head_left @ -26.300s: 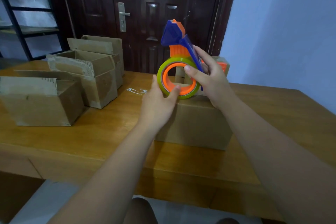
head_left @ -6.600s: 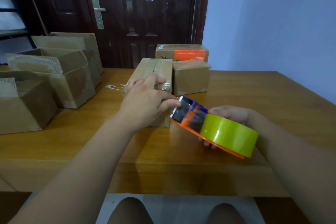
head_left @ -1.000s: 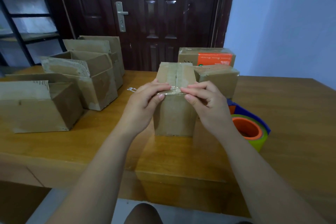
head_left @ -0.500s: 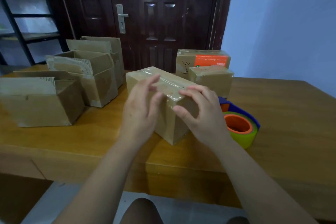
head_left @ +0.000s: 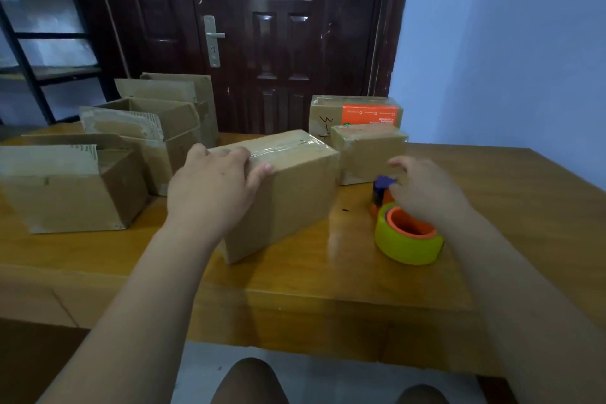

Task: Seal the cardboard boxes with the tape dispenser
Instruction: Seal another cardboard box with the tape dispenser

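A taped cardboard box (head_left: 295,193) lies at an angle in the middle of the wooden table (head_left: 295,289). My left hand (head_left: 210,187) grips its near left corner, fingers over the top and thumb on the front face. The tape dispenser (head_left: 406,236), an orange and blue frame with a yellow-green roll, lies flat to the right of the box. My right hand (head_left: 423,190) hovers over the dispenser's far end with fingers loosely spread, blurred, holding nothing that I can see.
Three open cardboard boxes stand at the left: the nearest (head_left: 65,190), one behind it (head_left: 144,134), one further back (head_left: 183,95). Two sealed boxes sit behind the dispenser, a small one (head_left: 370,154) and one with an orange label (head_left: 357,113). A dark door (head_left: 282,43) stands beyond.
The box has been turned further and now lies with its long side facing me. My right hand left the box and moved right over the dispenser. My left hand stays on the box.
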